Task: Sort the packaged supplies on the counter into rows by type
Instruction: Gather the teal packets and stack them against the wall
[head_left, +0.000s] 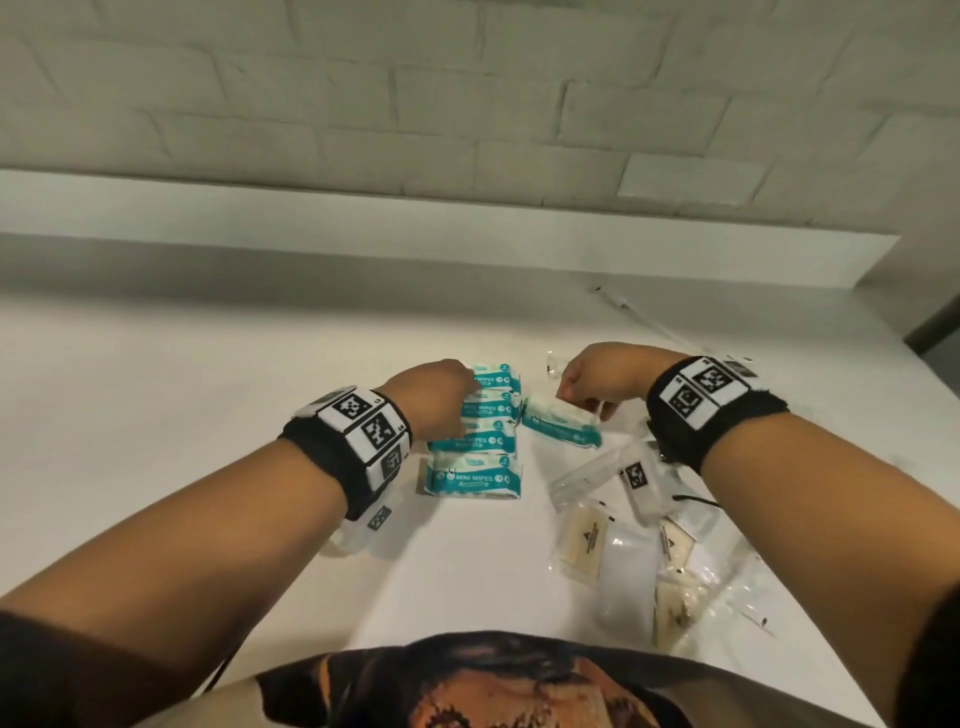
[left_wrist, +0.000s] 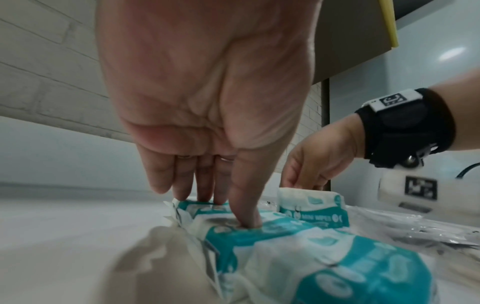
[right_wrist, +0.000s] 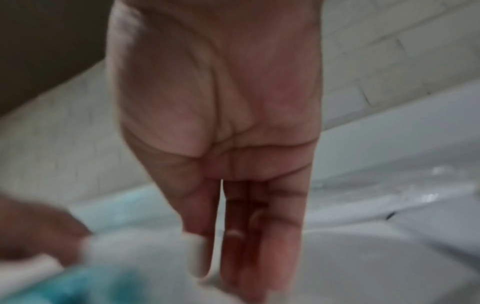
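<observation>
Head view: my left hand (head_left: 436, 397) presses flat on the mini wipes row (head_left: 475, 441); my right hand (head_left: 597, 382) pinches a stray wipes pack (head_left: 561, 423), its long axis slanting, just right of the row; left wrist view: fingers (left_wrist: 244, 205) straight, pressing packs; right wrist view: blurred, grip unclear.

White brick wall (head_left: 467, 104) above a pale ledge (head_left: 363, 218)

A thin white cable (head_left: 639, 312) lies far right; a yellow-edged cabinet (left_wrist: 363, 30) hangs overhead.
</observation>
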